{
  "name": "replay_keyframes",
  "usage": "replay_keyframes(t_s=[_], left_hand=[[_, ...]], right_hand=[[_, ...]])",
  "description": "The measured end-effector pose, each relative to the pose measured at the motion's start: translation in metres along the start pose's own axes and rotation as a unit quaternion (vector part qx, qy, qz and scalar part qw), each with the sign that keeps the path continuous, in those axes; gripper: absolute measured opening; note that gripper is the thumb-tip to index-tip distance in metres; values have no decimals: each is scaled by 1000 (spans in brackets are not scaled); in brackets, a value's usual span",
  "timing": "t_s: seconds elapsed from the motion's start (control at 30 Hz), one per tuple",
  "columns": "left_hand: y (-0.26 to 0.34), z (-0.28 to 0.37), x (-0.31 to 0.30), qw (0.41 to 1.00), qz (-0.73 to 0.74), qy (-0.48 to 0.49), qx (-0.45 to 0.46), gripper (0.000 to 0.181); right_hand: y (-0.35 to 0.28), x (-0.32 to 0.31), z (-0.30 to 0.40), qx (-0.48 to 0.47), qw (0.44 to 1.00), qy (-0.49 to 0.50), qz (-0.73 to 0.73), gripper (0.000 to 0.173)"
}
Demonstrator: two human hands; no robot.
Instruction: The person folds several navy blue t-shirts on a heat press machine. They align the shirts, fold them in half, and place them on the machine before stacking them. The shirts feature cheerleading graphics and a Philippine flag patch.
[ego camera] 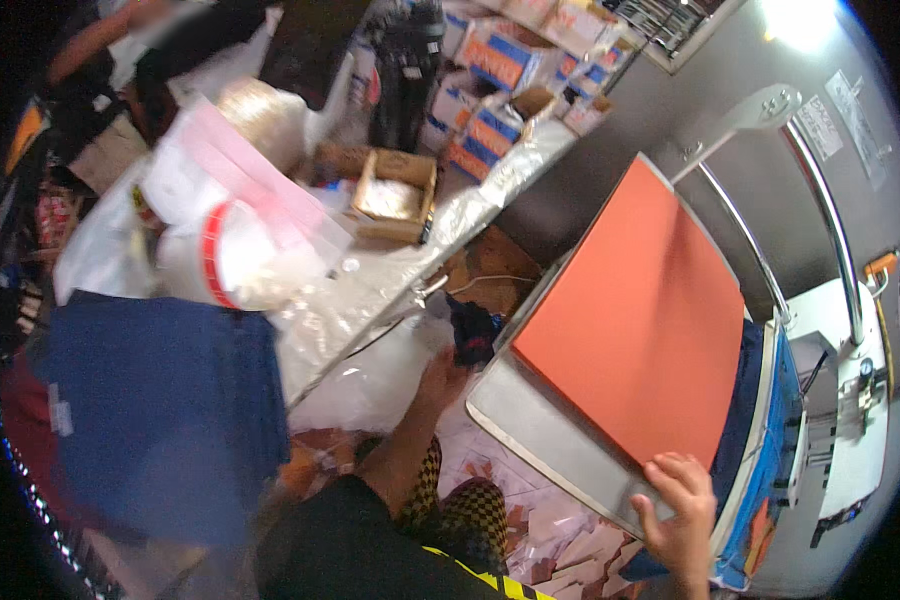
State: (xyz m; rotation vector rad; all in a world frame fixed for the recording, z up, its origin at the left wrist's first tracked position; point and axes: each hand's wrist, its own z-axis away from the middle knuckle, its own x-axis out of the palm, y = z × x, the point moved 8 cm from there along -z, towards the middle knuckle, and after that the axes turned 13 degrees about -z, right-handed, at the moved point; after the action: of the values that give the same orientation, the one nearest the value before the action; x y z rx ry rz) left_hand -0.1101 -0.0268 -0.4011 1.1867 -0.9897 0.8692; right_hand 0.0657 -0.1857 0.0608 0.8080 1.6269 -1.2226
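Note:
My left hand (447,375), blurred, is at a bunch of dark navy cloth (472,330) between the plastic-covered table and the machine. Its fingers meet the lower part of the bunch and seem to grip it; blur hides the exact hold. On the right, my right hand (679,499) rests with spread fingers at the near corner of a flat orange pad (637,307). The pad lies on a pale machine bed (547,427), whose near end shows bare. Navy cloth (742,390) shows along the pad's right side.
A stack of folded navy cloth (165,412) sits at left. The plastic-covered table (375,285) bears white rolls (217,247) and an open cardboard box (394,195). Chrome posts (825,225) rise from the machine. Paper scraps (562,547) litter the floor. Another person's arm (94,41) is top left.

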Motion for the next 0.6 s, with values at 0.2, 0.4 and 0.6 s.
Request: replay_keyframes(t_s=[0.2,0.4,0.6], left_hand=[[48,220,122,888,-436,52,-138,21],[157,283,401,722,-672,-155,-64,15],[276,251,540,696,-671,-149,209,91]], right_hand=[[-76,20,9,-64,926,-147,-342,33],[-128,24,40,-102,929,-160,-317,25],[-119,-146,14,-159,889,124,-411,14]])
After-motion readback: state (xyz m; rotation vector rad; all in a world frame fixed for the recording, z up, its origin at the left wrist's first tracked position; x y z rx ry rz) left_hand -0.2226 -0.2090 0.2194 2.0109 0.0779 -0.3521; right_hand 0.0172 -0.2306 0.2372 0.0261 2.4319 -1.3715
